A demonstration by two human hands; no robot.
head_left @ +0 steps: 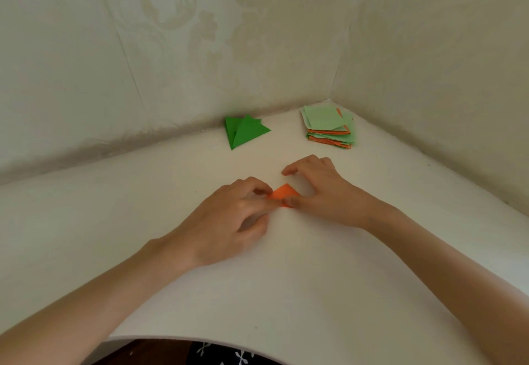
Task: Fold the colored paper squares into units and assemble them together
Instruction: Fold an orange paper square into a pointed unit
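A small orange paper piece [282, 193], folded to a triangle, lies on the white table [171, 181] between my hands. My left hand [232, 216] pinches its left corner with curled fingers. My right hand [317, 187] presses its thumb on the lower right edge, the other fingers arched above the table. Most of the orange piece is hidden under my fingers. Folded green paper units [243, 133] lie near the back wall. A stack of pale green and orange paper squares [329, 127] sits in the back right corner.
Patterned walls close the table at the back and on the right. The table's curved front edge [229, 341] runs near my body, with dark patterned cloth below it.
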